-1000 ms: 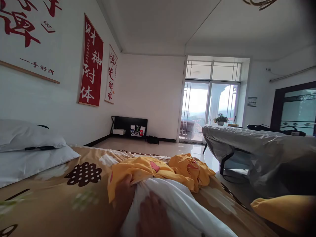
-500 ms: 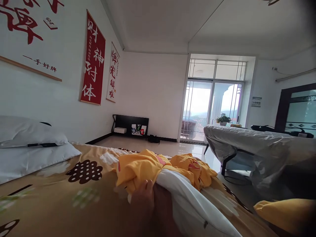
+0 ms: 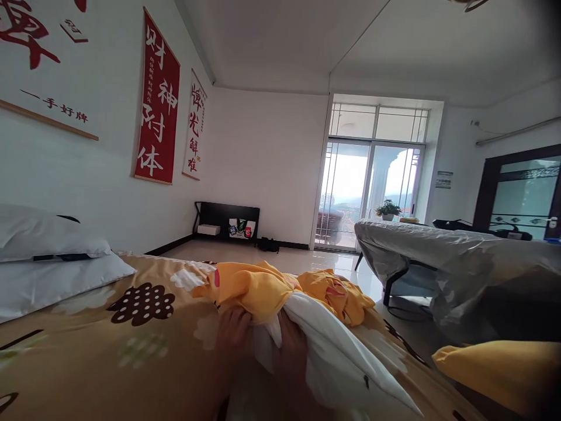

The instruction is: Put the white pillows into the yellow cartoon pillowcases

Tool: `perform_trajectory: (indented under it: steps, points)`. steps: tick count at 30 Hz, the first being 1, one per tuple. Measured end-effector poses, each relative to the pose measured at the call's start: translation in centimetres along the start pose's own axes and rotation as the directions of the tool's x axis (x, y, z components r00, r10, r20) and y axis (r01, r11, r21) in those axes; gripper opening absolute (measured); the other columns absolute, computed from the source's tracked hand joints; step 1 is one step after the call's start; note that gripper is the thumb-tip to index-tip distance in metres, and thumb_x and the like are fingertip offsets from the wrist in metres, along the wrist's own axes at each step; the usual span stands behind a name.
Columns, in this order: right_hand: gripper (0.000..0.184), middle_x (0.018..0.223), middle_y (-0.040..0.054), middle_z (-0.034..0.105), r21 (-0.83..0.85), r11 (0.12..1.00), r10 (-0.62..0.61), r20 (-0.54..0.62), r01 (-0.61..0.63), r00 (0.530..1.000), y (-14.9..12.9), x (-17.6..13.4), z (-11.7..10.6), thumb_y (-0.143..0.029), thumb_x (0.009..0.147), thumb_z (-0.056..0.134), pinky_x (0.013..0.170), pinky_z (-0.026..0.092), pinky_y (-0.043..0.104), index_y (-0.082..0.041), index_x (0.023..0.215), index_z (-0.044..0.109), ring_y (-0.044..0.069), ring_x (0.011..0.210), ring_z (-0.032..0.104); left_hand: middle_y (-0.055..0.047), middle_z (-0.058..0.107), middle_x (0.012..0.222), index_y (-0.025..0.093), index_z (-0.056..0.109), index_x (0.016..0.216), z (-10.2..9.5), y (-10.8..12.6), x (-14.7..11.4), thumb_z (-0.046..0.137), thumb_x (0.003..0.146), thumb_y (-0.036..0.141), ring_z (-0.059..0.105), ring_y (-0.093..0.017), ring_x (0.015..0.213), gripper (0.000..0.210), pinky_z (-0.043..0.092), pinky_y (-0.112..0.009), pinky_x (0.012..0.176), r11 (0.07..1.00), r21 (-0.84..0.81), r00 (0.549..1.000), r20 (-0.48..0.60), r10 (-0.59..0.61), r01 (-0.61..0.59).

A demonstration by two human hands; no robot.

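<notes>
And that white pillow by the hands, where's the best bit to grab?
Probably the white pillow's pointed corner at the lower right, coming from the right. It narrows to a tip and nothing covers it, so it should pinch easily; the right hand is at the other end.

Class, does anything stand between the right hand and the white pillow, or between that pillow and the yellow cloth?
Nothing visible does. The right hand is up against the white pillow, whose far end meets the yellow cloth; the hand's fingertips are hard to make out.

Head-worn; close over bed (image 3: 87, 362); facing window (image 3: 370, 181)
</notes>
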State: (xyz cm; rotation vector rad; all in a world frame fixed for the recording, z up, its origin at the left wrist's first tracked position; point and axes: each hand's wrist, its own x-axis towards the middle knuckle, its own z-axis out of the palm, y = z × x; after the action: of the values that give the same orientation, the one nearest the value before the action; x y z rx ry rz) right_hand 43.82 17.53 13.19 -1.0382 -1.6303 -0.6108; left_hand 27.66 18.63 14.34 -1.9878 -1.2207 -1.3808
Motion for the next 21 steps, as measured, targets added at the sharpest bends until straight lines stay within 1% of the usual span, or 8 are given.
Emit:
perform_trajectory:
  steps: [3,7,10,12,15,17,19,21]
  points:
    - [0.051,0.128,0.0194,0.059,-0.015,1.0,-0.014,0.084,0.015,0.996,-1.3,-0.3,0.1,-0.028,0.083,0.05,0.094,0.045,0.046,-0.009,0.13,0.051,0.032,0.117,0.055,-0.005,0.06,0.07,0.022,0.058,0.068,0.8,-0.1,-0.9,0.034,0.089,0.015,0.056,-0.017,0.073,0.033,0.044,-0.029,0.071,0.995,-0.075,0.993,-0.1,0.061,-0.069]
    - [0.062,0.134,0.0198,0.053,-0.065,0.997,-0.023,0.255,0.041,0.967,-2.7,-0.8,0.2,-0.025,0.075,0.053,0.098,0.041,0.049,-0.007,0.134,0.047,0.035,0.124,0.048,0.0,0.046,0.056,0.021,0.041,0.055,0.4,1.1,-1.3,0.037,0.087,0.008,0.045,-0.013,0.057,0.036,0.035,-0.026,0.057,0.999,-0.049,0.973,-0.231,-0.014,0.003]
    - [0.057,0.128,0.0166,0.059,-0.115,0.993,0.052,0.29,-0.019,0.956,-3.1,-0.6,0.3,-0.017,0.074,0.049,0.095,0.044,0.045,-0.01,0.13,0.053,0.032,0.118,0.053,0.003,0.037,0.052,0.02,0.035,0.051,-1.1,2.1,-0.3,0.042,0.081,0.001,0.036,-0.011,0.05,0.036,0.026,-0.026,0.051,0.991,-0.009,0.907,-0.403,0.121,-0.136]
    - [0.049,0.12,0.0129,0.064,-0.129,0.99,0.079,0.249,-0.048,0.965,-3.3,0.0,0.0,-0.01,0.077,0.042,0.09,0.046,0.041,-0.015,0.123,0.058,0.028,0.11,0.058,0.003,0.034,0.05,0.019,0.034,0.05,-2.5,2.9,0.8,0.044,0.076,-0.003,0.033,-0.011,0.05,0.035,0.022,-0.028,0.051,0.962,0.035,0.855,-0.451,0.258,-0.272]
    - [0.038,0.1,0.0095,0.069,-0.112,0.993,0.061,0.17,-0.042,0.984,-4.1,0.9,-0.8,-0.009,0.084,0.038,0.078,0.049,0.037,-0.019,0.11,0.064,0.024,0.093,0.063,0.003,0.037,0.05,0.018,0.037,0.051,-4.3,4.5,2.0,0.049,0.071,-0.004,0.035,-0.011,0.05,0.032,0.023,-0.028,0.052,0.897,0.107,0.814,-0.386,0.434,-0.428]
    - [0.033,0.079,0.0063,0.067,-0.113,0.993,0.035,0.138,-0.02,0.99,-5.2,0.8,-1.1,-0.008,0.087,0.038,0.065,0.049,0.034,-0.023,0.094,0.067,0.022,0.073,0.062,0.002,0.039,0.05,0.018,0.04,0.053,-4.6,5.7,1.9,0.051,0.072,-0.002,0.036,-0.012,0.05,0.03,0.023,-0.028,0.052,0.854,0.137,0.79,-0.33,0.517,-0.501]
    - [0.032,0.06,0.003,0.059,-0.184,0.983,0.021,0.078,-0.006,0.997,-6.3,0.0,-1.2,-0.005,0.086,0.041,0.048,0.042,0.03,-0.024,0.076,0.064,0.018,0.051,0.053,0.001,0.044,0.053,0.018,0.045,0.057,-4.0,6.8,0.8,0.051,0.075,0.0,0.04,-0.013,0.052,0.026,0.025,-0.028,0.053,0.843,0.135,0.806,-0.247,0.538,-0.521]
    - [0.032,0.05,0.0012,0.05,-0.308,0.951,0.013,0.0,-0.012,1.0,-7.1,-1.0,-1.4,-0.002,0.084,0.044,0.038,0.033,0.028,-0.024,0.066,0.058,0.015,0.04,0.043,0.0,0.049,0.056,0.018,0.049,0.062,-2.6,7.6,-0.8,0.052,0.077,0.003,0.044,-0.014,0.055,0.022,0.03,-0.029,0.057,0.849,0.114,0.842,-0.116,0.527,-0.515]
